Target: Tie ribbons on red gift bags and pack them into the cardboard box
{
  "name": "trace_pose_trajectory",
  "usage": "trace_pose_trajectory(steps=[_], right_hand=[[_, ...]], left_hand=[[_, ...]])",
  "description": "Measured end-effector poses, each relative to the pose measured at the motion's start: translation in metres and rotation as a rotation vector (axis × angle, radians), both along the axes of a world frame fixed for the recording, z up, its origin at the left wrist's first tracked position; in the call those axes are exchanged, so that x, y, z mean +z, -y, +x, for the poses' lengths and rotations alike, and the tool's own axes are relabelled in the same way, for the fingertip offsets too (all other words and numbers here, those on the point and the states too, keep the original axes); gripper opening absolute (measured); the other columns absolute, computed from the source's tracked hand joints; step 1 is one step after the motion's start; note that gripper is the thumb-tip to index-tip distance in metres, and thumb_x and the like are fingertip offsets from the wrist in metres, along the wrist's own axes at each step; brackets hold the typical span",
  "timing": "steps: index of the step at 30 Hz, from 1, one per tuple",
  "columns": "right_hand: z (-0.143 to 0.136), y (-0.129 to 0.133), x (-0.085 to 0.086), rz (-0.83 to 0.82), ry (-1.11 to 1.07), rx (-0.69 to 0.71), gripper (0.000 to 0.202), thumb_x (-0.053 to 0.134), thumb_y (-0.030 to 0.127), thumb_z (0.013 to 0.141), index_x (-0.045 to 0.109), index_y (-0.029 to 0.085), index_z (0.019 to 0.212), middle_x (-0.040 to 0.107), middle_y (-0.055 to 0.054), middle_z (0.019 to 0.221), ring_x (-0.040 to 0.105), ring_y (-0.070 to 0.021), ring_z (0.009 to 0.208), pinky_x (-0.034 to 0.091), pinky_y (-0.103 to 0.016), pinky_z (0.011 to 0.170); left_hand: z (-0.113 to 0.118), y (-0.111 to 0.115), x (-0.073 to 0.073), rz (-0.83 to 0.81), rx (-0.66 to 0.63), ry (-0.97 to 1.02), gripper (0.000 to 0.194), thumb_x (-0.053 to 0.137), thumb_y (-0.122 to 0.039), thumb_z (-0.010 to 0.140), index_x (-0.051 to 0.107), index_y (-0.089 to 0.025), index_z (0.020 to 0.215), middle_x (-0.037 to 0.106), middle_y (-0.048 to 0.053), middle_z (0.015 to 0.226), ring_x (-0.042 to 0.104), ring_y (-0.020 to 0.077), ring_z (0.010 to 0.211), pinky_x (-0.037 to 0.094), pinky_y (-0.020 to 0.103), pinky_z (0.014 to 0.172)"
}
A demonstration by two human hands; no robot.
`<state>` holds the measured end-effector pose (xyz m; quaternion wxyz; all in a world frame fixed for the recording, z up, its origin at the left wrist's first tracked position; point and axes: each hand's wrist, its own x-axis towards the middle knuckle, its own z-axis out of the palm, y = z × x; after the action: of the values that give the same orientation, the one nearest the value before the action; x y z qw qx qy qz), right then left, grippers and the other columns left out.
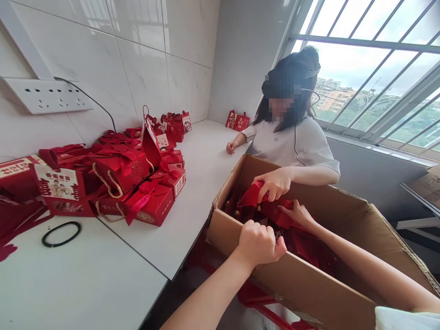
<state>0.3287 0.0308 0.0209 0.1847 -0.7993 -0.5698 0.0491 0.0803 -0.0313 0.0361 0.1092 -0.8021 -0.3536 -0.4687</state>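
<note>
My left hand (260, 243) is closed over the near rim of a large open cardboard box (309, 284). Inside the box, my right hand (298, 214) touches one of the red gift boxes (283, 213), its fingers bent and partly hidden among them. Just beyond, another person's hand (275, 183) holds a red pointed box (252, 195) over the contents. Several more red pieces lie deeper in the cardboard box, partly in shadow.
Red gift boxes with ribbons and rope handles (151, 201) are piled on the white table (197, 169) at left. A black hair band (62, 233) lies nearer. The other person (292, 137) is across the box. Red stool parts show below.
</note>
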Motion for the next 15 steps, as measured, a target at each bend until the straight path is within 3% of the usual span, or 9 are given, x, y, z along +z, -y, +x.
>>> trace_pose_trajectory(steps=[5,8,15], right_hand=[[-0.008,-0.019,0.015,-0.07,0.03,-0.029,0.049,0.048,0.069,0.073,0.049,0.021,0.082,0.056,-0.013,0.076,0.059,-0.0387,0.089,0.046,-0.05,0.073],[-0.013,-0.027,0.014,-0.094,0.035,-0.012,0.051,0.05,0.069,0.072,0.051,0.019,0.083,0.058,-0.015,0.081,0.06,-0.0369,0.09,0.046,-0.048,0.073],[-0.017,-0.045,-0.002,-0.036,0.014,0.034,0.041,0.059,0.06,0.07,0.047,0.022,0.059,0.056,-0.009,0.058,0.062,-0.0321,0.071,0.047,-0.044,0.065]], left_hand=[[0.0,0.0,-0.001,0.002,-0.005,-0.01,0.027,0.05,-0.035,0.07,0.053,-0.016,0.05,0.051,0.004,0.042,0.051,0.0164,0.039,0.031,0.031,0.049],[0.001,0.0,-0.002,0.008,0.002,0.002,0.027,0.051,-0.034,0.07,0.052,-0.017,0.05,0.051,0.004,0.041,0.05,0.0163,0.039,0.031,0.031,0.049],[0.002,0.0,-0.003,0.007,0.003,0.005,0.026,0.05,-0.034,0.07,0.053,-0.017,0.051,0.051,0.004,0.042,0.05,0.0164,0.04,0.033,0.032,0.05]])
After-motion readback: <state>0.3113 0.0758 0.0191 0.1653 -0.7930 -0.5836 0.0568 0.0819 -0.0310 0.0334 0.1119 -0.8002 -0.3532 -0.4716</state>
